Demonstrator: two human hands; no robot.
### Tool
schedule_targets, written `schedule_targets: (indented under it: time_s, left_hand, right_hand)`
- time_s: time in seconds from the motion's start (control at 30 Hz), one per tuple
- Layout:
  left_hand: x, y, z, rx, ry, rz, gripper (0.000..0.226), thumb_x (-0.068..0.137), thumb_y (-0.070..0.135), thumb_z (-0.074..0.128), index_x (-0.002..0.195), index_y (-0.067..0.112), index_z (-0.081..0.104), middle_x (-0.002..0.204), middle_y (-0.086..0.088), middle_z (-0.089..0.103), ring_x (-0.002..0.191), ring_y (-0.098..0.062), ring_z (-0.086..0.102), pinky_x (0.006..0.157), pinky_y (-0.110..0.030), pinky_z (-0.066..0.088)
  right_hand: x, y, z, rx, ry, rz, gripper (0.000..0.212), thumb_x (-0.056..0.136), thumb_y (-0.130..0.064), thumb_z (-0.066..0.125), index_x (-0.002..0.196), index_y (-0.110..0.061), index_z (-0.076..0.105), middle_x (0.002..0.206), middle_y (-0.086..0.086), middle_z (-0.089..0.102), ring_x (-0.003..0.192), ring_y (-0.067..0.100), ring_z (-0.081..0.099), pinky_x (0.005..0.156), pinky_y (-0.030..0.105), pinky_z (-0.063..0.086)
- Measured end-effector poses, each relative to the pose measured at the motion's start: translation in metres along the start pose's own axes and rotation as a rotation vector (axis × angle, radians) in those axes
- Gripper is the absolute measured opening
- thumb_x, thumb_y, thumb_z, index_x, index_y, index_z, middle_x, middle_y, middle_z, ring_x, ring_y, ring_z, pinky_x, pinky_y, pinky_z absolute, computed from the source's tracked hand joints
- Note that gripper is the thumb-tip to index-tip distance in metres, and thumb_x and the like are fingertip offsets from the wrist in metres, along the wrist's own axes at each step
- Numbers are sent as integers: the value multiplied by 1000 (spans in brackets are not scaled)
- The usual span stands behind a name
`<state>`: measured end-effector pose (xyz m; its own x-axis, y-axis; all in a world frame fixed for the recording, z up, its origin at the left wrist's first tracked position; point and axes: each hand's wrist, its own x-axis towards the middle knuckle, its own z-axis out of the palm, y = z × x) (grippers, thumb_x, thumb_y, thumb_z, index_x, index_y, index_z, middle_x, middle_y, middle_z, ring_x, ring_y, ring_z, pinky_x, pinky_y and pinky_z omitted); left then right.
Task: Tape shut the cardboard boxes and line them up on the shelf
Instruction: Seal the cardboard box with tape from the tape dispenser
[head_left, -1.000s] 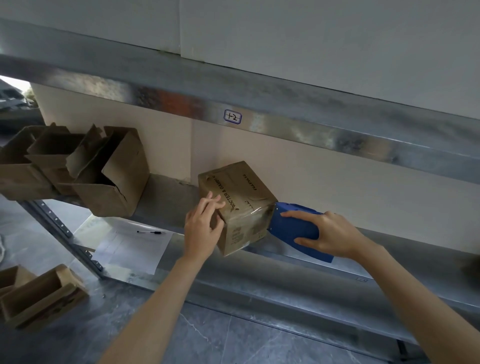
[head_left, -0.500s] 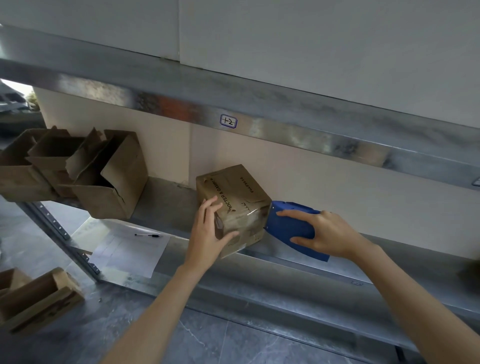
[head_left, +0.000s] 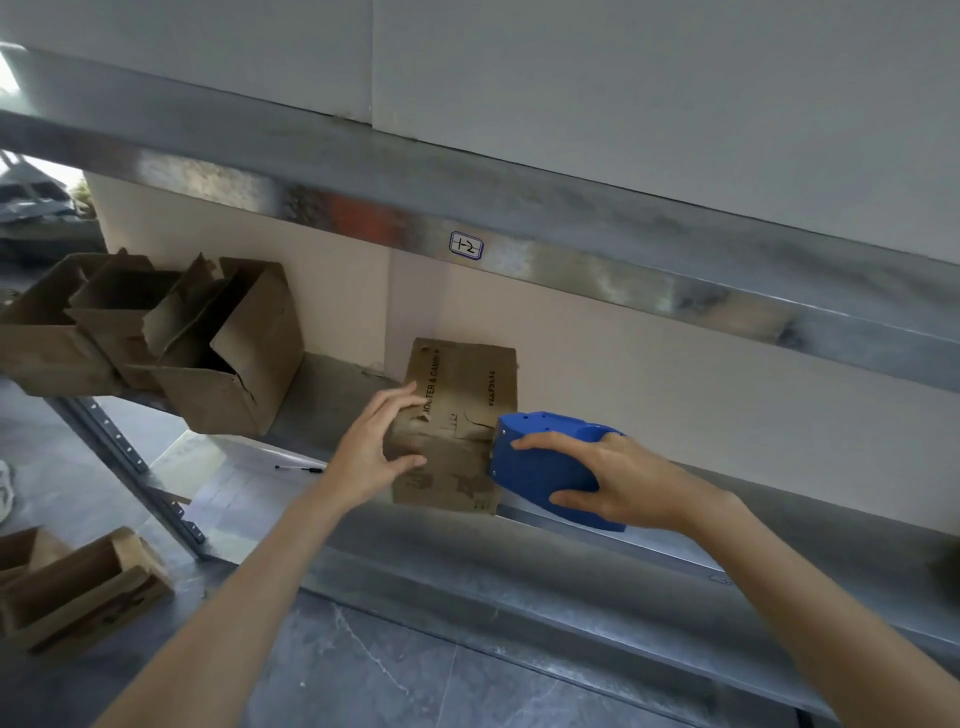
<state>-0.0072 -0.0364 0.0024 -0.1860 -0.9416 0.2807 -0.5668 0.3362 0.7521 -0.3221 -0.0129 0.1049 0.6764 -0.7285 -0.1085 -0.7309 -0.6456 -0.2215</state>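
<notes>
A closed brown cardboard box (head_left: 462, 405) with black print sits on the metal shelf (head_left: 779, 525), its long side facing me. My left hand (head_left: 374, 452) grips its left side, fingers on the top face and thumb on the front. My right hand (head_left: 618, 478) holds a blue tape dispenser (head_left: 540, 467), whose front end presses against the box's right edge. Further left on the same shelf stand several open cardboard boxes (head_left: 223, 353) with their flaps up.
An upper shelf beam (head_left: 623, 280) with a small label (head_left: 466, 246) runs overhead. On the lower shelf lie paper sheets (head_left: 249, 493) and a pen (head_left: 298, 468). Open boxes (head_left: 78, 587) sit on the grey tiled floor at lower left.
The box has been turned from corner-on to square with the shelf. My left hand shifted along its left side. The tape dispenser stayed against the right edge.
</notes>
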Motion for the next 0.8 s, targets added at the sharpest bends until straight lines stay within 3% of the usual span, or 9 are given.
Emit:
schedule_targets:
  time_s: [0.17, 0.27, 0.5, 0.63, 0.7, 0.8]
  left_hand:
    - [1, -3, 4, 8, 41, -19, 74, 69, 22, 88, 133, 32, 52, 142, 23, 39, 129, -1, 42, 109, -41, 43]
    - [2, -3, 1, 40, 30, -3, 72, 69, 24, 88, 131, 32, 53, 141, 24, 39, 126, -2, 44, 104, -41, 47]
    - [3, -3, -1, 68, 20, -2, 71, 70, 24, 87, 132, 30, 52, 139, 23, 39, 125, -4, 45, 103, -39, 48]
    - [4, -3, 0, 59, 16, -2, 72, 71, 23, 86, 133, 31, 51, 139, 24, 38, 126, -3, 44, 106, -40, 47]
    - [7, -1, 3, 41, 9, -8, 73, 71, 21, 87, 133, 32, 51, 138, 25, 38, 127, -2, 43, 107, -40, 46]
    - [8, -2, 5, 17, 17, -11, 74, 70, 20, 87, 134, 30, 51, 140, 22, 39, 129, -4, 42, 108, -41, 45]
  right_hand:
    - [-2, 4, -5, 34, 1, -6, 62, 96, -40, 58, 145, -56, 22, 79, -39, 50, 63, -4, 50, 52, 13, 33]
    - [-4, 9, -12, 9, 13, -16, 62, 95, -40, 59, 146, -52, 26, 75, -50, 42, 60, 0, 48, 54, 11, 35]
    - [-22, 28, -17, 6, 8, -22, 61, 94, -43, 58, 143, -59, 25, 60, -20, 46, 50, 16, 39, 48, 17, 30]
    - [-54, 56, -24, 6, 55, 64, 65, 91, -42, 63, 139, -66, 26, 52, 1, 35, 47, 18, 35, 46, 18, 25]
    - [-61, 58, -20, 15, 45, 81, 66, 91, -43, 63, 139, -66, 24, 55, -6, 42, 49, 16, 39, 46, 17, 28]
    - [-52, 52, -11, -6, 73, 107, 65, 92, -41, 62, 140, -63, 25, 71, -43, 48, 60, -2, 51, 50, 14, 36]
